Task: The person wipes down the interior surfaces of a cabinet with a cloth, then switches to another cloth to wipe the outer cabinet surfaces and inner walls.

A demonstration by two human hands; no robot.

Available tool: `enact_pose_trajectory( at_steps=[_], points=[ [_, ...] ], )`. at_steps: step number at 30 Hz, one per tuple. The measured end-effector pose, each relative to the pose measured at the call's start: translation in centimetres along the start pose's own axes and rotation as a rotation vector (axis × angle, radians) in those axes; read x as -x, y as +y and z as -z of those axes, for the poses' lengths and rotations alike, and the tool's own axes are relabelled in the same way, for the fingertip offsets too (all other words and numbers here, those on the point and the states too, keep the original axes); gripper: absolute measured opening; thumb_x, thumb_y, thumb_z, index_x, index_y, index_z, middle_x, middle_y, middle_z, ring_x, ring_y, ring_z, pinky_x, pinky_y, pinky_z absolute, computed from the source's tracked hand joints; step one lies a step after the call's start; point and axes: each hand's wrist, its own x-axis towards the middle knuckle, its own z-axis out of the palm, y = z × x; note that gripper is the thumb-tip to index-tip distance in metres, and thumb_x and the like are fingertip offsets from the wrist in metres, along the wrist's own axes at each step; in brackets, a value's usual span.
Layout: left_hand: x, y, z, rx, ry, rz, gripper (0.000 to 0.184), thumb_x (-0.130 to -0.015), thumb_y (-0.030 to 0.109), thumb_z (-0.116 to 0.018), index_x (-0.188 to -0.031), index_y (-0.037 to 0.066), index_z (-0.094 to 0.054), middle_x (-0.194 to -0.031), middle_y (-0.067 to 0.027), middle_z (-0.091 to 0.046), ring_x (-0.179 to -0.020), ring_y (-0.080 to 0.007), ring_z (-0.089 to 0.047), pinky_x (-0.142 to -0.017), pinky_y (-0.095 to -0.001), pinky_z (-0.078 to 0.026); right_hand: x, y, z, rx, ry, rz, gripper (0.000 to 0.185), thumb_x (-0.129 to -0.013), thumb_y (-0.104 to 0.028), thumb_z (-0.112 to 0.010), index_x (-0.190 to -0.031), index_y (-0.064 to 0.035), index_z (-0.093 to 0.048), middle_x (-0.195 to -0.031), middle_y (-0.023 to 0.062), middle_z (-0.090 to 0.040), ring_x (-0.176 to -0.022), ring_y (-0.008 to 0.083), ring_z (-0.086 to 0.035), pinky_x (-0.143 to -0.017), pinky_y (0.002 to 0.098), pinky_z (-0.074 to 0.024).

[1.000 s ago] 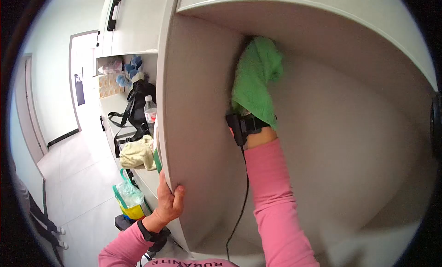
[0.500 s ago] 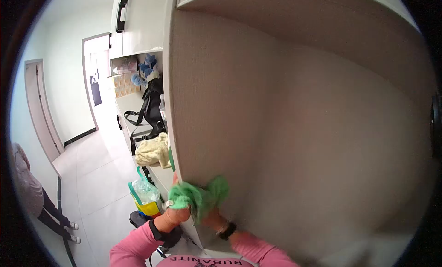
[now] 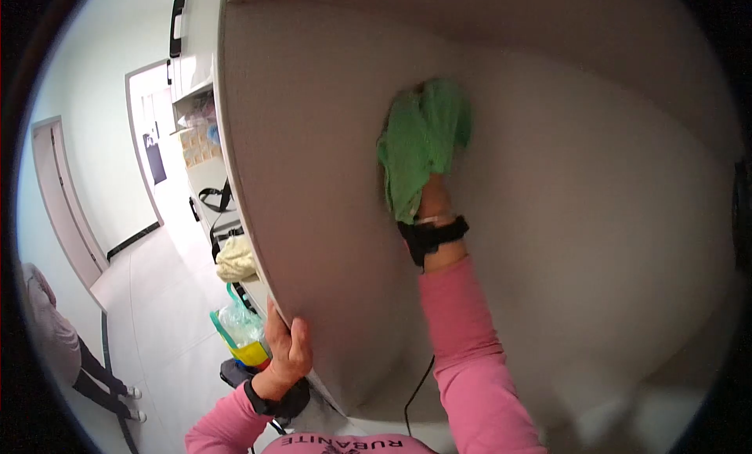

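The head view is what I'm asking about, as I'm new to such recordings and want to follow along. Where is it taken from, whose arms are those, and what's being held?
There is no robot here: a person works with bare hands, and the camera on their head looks forward and down. The pink sleeves are theirs, with a black band on each wrist. The right hand has a green cloth inside a cabinet; the cloth hides most of the fingers. The left hand is at the cabinet's front edge. Further left, a yellow cloth lies on a shelf, with a bag below. Another person stands at the far left.
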Motion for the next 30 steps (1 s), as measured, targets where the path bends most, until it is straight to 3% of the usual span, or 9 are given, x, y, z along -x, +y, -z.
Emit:
enact_pose_trajectory(
  at_steps=[4,6,11,14,17,22,25,28,30],
  points=[
    [0.1,-0.6,0.5,-0.128,-0.069,-0.082,0.044,-0.091,0.029,-0.039,-0.117,-0.007,-0.042,-0.105,-0.0186,-0.052,-0.095,-0.0274,-0.052,-0.082,-0.0350,-0.040,-3.1,1.4,-1.7,-0.029,0.015,-0.015,0.049,-0.085,-0.034,-0.051,-0.125,-0.0071,-0.043,-0.124,0.0112,-0.045,-0.115,0.0263,-0.041,-0.099,0.0426,-0.0266],
    [0.4,-0.3,0.1,0.063,-0.017,0.048,0.046,-0.092,0.030,-0.038,-0.119,-0.007,-0.040,-0.105,-0.0193,-0.053,-0.095,-0.0278,-0.052,-0.082,-0.0356,-0.040,0.9,0.3,-0.6,-0.033,-0.041,-0.035,0.048,-0.086,-0.034,-0.051,-0.125,-0.0070,-0.043,-0.123,0.0108,-0.046,-0.114,0.0256,-0.042,-0.099,0.0416,-0.0277],
    [-0.6,1.0,-1.3,-0.163,0.119,-0.174,0.048,-0.093,0.030,-0.036,-0.123,-0.007,-0.036,-0.103,-0.0186,-0.056,-0.086,-0.0273,-0.056,-0.075,-0.0345,-0.043,16.1,-5.1,4.2,-0.121,-0.250,-0.153,0.047,-0.088,-0.034,-0.049,-0.125,-0.0067,-0.043,-0.121,0.0098,-0.047,-0.112,0.0237,-0.044,-0.098,0.0390,-0.0304],
    [-0.1,0.6,-0.6,0.041,0.054,-0.123,0.046,-0.093,0.026,-0.038,-0.124,-0.008,-0.035,-0.101,-0.0183,-0.057,-0.084,-0.0277,-0.056,-0.075,-0.0350,-0.044,18.5,-6.6,4.8,-0.257,-0.252,-0.249,0.045,-0.089,-0.033,-0.049,-0.125,-0.0065,-0.042,-0.119,0.0093,-0.048,-0.111,0.0226,-0.045,-0.097,0.0375,-0.0320],
    [1.0,-0.9,0.2,0.079,-0.033,0.094,0.044,-0.092,0.021,-0.042,-0.124,-0.008,-0.035,-0.103,-0.0183,-0.057,-0.090,-0.0279,-0.056,-0.079,-0.0350,-0.043,12.7,-5.1,3.5,-0.500,-0.057,-0.383,0.044,-0.090,-0.033,-0.048,-0.125,-0.0063,-0.042,-0.118,0.0087,-0.049,-0.110,0.0215,-0.046,-0.096,0.0359,-0.0336],
    [0.1,-0.3,0.3,-0.045,-0.012,-0.126,0.045,-0.092,0.017,-0.041,-0.129,-0.006,-0.030,-0.105,-0.0197,-0.057,-0.091,-0.0299,-0.058,-0.078,-0.0348,-0.044,-6.3,-2.5,0.6,-0.986,0.055,-0.536,0.041,-0.093,-0.030,-0.043,-0.126,-0.0052,-0.041,-0.120,0.0084,-0.047,-0.110,0.0209,-0.045,-0.096,0.0341,-0.0348],
    [0.4,-0.4,0.2,-0.029,-0.015,-0.053,0.049,-0.092,0.018,-0.041,-0.132,-0.004,-0.025,-0.106,-0.0204,-0.056,-0.093,-0.0315,-0.057,-0.080,-0.0353,-0.043,-10.4,-9.0,-0.3,-0.603,-0.001,-0.454,0.044,-0.093,-0.020,-0.042,-0.132,-0.0024,-0.035,-0.133,0.0143,-0.039,-0.121,0.0280,-0.039,-0.101,0.0383,-0.0302],
    [-0.1,0.1,0.4,-0.063,-0.023,-0.109,0.049,-0.090,0.014,-0.044,-0.133,-0.003,-0.026,-0.104,-0.0199,-0.056,-0.092,-0.0302,-0.057,-0.080,-0.0343,-0.044,-9.4,-8.7,-3.8,0.270,0.157,0.100,0.032,-0.093,-0.020,-0.041,-0.121,-0.0043,-0.044,-0.116,0.0101,-0.052,-0.104,0.0236,-0.051,-0.094,0.0346,-0.0375],
    [-0.1,0.1,0.1,-0.037,-0.020,-0.096,0.050,-0.088,0.011,-0.047,-0.132,-0.003,-0.027,-0.104,-0.0197,-0.056,-0.093,-0.0288,-0.057,-0.080,-0.0340,-0.044,-8.8,-11.2,-2.3,-0.460,-0.147,0.031,0.036,-0.093,-0.022,-0.041,-0.125,-0.0056,-0.042,-0.122,0.0105,-0.048,-0.111,0.0243,-0.046,-0.097,0.0365,-0.0355]
  ],
)
